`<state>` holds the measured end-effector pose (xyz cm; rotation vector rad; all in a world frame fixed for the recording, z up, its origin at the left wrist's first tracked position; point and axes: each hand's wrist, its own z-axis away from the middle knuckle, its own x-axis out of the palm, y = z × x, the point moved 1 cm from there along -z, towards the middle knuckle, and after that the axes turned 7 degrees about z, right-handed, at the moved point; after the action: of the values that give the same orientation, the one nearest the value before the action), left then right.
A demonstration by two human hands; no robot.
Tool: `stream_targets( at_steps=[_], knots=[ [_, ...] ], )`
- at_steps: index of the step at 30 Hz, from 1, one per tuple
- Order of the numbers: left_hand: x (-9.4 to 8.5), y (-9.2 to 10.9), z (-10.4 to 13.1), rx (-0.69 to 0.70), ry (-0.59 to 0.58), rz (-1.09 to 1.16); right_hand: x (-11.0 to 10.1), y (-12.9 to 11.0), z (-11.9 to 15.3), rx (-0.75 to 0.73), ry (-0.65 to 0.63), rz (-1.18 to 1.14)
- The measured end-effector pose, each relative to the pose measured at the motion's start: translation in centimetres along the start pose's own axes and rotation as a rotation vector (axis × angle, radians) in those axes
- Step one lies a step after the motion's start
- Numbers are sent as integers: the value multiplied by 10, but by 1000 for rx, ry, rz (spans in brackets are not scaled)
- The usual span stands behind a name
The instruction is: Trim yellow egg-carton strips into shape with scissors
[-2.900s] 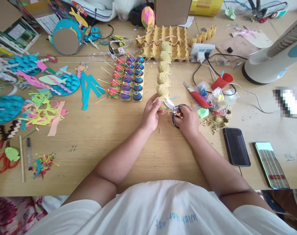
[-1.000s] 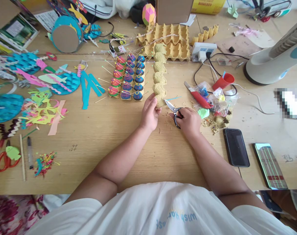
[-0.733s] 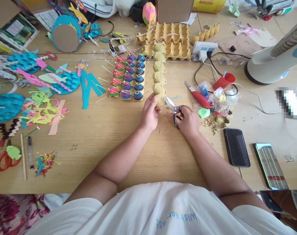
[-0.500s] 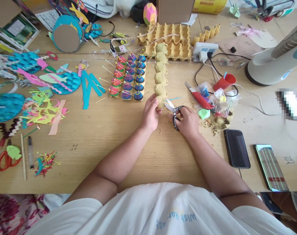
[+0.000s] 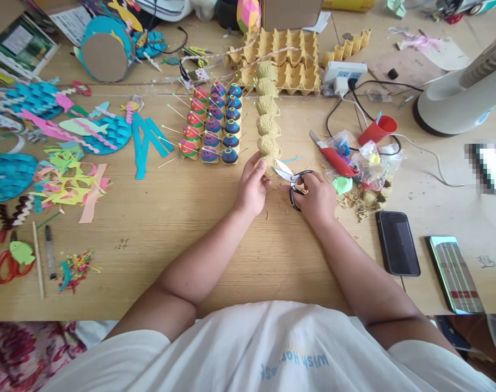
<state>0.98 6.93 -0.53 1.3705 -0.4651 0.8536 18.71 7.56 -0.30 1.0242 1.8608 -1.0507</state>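
A strip of yellowish egg carton cups [image 5: 268, 108] stretches away from me, its near end pinched by my left hand [image 5: 252, 188]. My right hand [image 5: 319, 200] is closed around the black handles of a pair of scissors [image 5: 288, 175]. The scissor blades are spread and lie against the right side of the strip's nearest cup. Left of the strip stand painted egg carton rows [image 5: 212, 125] in red, purple and blue, with thin pins sticking out of them. Small carton scraps lie beneath the scissors.
Uncut egg trays [image 5: 288, 49] sit at the back. On the right are a red-handled knife [image 5: 337, 158], a red cup [image 5: 378, 129], carton trimmings [image 5: 356, 204], a black phone [image 5: 398, 243] and a power strip [image 5: 344, 71]. Blue paper strips [image 5: 144, 144] and paper crafts spread over the left.
The scissor blades have opened wider at the edge of the nearest cup. The left hand keeps its hold on the strip. The whole view has shifted slightly.
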Motion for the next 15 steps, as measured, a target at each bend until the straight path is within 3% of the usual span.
stream_targets(
  at_steps=[15],
  knots=[
    [2,-1,2,-28,-13,-1,-2,-1,-1,37,35,46]
  ],
)
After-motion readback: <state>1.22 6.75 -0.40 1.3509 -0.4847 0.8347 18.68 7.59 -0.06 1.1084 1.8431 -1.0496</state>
